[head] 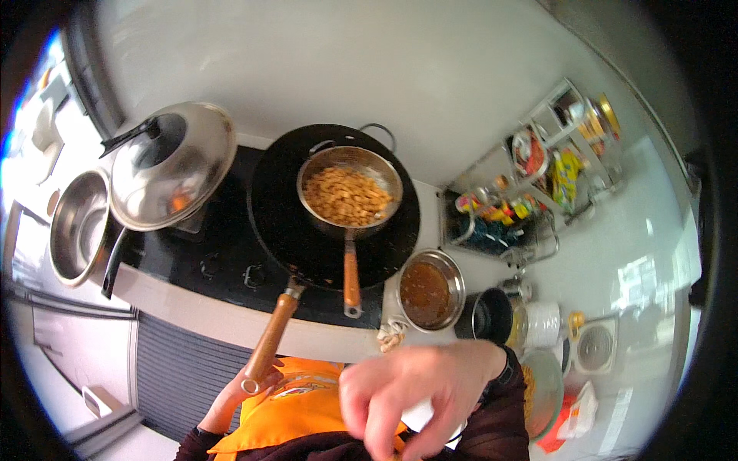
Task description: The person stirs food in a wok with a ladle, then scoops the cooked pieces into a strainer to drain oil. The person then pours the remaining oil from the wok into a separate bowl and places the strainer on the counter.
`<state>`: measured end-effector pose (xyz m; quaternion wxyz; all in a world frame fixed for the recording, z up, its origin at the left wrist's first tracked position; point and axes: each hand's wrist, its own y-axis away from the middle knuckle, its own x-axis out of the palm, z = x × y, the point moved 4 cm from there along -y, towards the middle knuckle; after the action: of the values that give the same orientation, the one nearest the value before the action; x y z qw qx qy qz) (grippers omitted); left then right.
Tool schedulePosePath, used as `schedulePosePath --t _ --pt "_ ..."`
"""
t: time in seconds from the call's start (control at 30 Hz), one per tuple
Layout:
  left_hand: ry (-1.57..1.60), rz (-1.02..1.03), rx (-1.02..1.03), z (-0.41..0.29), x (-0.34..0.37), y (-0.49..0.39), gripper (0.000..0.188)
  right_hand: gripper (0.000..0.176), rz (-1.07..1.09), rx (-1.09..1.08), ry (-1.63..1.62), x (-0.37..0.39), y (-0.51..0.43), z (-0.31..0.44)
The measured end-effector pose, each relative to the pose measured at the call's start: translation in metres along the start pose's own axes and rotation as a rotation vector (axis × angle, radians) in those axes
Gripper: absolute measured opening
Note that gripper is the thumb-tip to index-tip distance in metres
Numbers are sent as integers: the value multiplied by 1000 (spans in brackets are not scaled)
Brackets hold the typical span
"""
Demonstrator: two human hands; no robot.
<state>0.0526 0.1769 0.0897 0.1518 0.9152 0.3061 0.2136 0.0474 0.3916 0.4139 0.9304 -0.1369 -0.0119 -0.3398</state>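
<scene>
A black wok (277,213) with a wooden handle sits on the stove. My left hand (256,383) is at the end of that handle, which lies across its palm, with the fingers partly hidden behind it. Inside the wok stands a round metal strainer (398,199) with a wooden handle, holding many small golden-brown pieces (349,196), perhaps peanuts. Close to the camera, my right hand (415,397) hangs over the orange apron (300,397), its fingers bent down. Its fingertips reach the bottom edge of the view, so whether they pinch something cannot be told.
Left of the wok lie a domed metal lid (202,167) and a steel bowl (81,230). To its right are a steel bowl of brown liquid (426,291), a black pot (490,317) and a glass bowl (545,397). A rack (548,127) holds packets and jars.
</scene>
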Motion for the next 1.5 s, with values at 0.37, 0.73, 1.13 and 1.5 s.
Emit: schedulePosePath --t 0.37,0.73,1.13,1.5 --pt "-516 110 -37 10 56 -33 26 34 -802 191 -404 14 178 -87" --pt "-679 80 -86 4 102 -39 28 29 -1279 -108 -1096 77 298 -275" --pt "-652 23 -136 1 128 -29 27 52 -1630 663 472 27 327 -281" --pt "-542 -84 -189 22 104 18 26 48 -1501 582 951 -6 303 -299"
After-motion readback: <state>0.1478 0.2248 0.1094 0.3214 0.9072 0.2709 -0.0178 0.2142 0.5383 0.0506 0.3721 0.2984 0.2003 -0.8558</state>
